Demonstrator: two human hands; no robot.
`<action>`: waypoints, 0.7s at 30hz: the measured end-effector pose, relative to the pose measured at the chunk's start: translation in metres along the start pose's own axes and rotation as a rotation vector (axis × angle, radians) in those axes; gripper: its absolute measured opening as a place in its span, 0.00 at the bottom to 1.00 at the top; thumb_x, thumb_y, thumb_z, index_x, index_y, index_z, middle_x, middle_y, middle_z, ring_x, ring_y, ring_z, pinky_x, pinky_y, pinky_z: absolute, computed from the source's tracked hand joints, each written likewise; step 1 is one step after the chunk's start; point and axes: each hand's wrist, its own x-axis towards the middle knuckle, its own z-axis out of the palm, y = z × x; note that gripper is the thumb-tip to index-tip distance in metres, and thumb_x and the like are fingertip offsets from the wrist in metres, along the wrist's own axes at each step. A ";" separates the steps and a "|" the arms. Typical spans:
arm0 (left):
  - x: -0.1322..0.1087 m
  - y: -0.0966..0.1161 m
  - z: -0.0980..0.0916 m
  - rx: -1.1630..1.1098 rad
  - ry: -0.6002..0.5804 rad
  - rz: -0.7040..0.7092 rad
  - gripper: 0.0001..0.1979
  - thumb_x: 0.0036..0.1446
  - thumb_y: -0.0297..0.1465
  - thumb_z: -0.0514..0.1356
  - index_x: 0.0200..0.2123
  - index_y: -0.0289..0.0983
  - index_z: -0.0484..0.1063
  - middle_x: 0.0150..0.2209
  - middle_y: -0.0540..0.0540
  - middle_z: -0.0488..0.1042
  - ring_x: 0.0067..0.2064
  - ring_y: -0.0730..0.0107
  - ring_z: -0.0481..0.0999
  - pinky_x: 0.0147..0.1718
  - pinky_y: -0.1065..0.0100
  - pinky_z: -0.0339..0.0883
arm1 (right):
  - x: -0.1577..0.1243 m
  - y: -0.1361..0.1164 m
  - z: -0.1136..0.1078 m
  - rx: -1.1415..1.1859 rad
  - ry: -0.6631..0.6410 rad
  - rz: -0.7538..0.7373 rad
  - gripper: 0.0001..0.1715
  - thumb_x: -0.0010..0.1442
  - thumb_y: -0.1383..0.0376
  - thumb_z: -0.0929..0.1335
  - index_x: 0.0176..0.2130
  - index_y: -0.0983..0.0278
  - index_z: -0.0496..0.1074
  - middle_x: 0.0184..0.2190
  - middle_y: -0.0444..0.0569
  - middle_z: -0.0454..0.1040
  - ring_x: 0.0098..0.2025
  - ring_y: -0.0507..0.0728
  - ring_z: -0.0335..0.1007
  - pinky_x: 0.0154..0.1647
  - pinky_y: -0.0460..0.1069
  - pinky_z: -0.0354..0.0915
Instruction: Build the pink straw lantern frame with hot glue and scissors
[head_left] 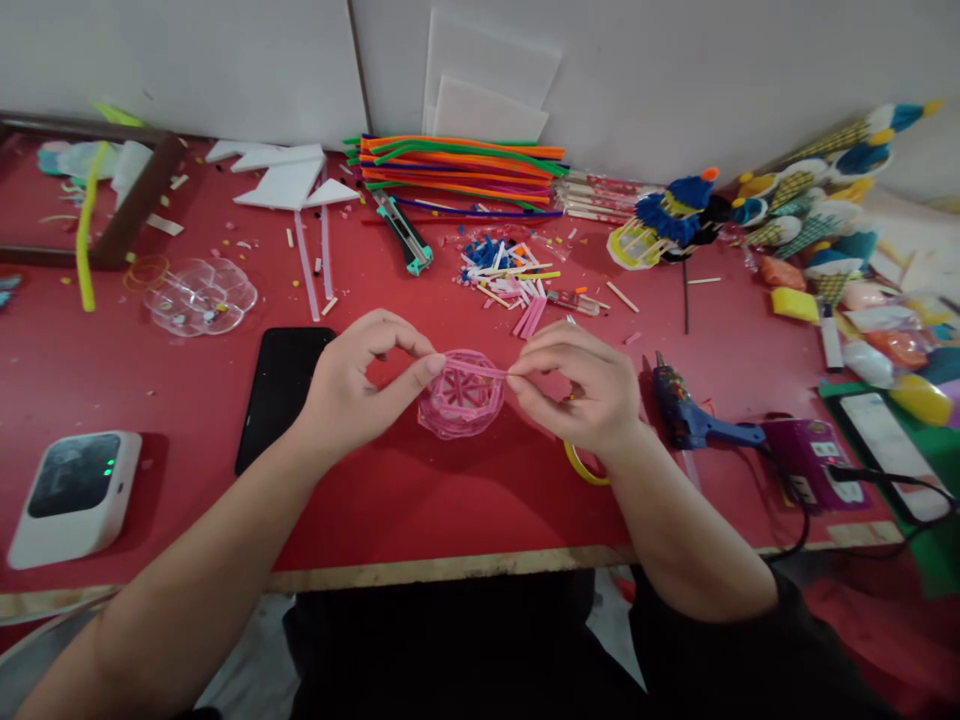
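A small round pink basket [459,425], built of strips with spokes across its bottom, is held over the red table near the front edge. My left hand [375,375] pinches its upper left rim between thumb and fingers. From that rim a thin pink strip [487,371] runs to the right. Its far end sits between the thumb and fingertips of my right hand [581,385], which is closed in a pinch. A yellow ring [583,468], partly hidden, lies below my right hand. Beside my left wrist is a black phone [279,400].
A blue glue gun [697,420] lies to the right, its cord near a purple power strip [814,465]. Behind are a box cutter [405,235], cut pieces [510,270] and pipe cleaners [457,170]. A white device [75,495] stands left. Finished figures [817,200] crowd the right.
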 end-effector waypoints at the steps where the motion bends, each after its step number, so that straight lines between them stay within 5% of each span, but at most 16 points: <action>1: 0.001 -0.001 -0.001 -0.008 -0.036 -0.015 0.07 0.62 0.36 0.63 0.32 0.40 0.75 0.34 0.48 0.78 0.35 0.67 0.76 0.37 0.63 0.69 | 0.000 0.001 0.000 0.029 -0.014 0.007 0.05 0.61 0.70 0.70 0.33 0.60 0.75 0.29 0.45 0.78 0.32 0.53 0.75 0.35 0.52 0.73; 21: 0.006 0.001 -0.009 0.062 -0.144 0.066 0.07 0.62 0.33 0.60 0.31 0.39 0.73 0.32 0.48 0.75 0.34 0.68 0.74 0.40 0.64 0.70 | -0.002 0.004 -0.003 0.174 -0.108 0.125 0.05 0.58 0.71 0.70 0.31 0.62 0.74 0.28 0.45 0.76 0.30 0.50 0.70 0.30 0.47 0.67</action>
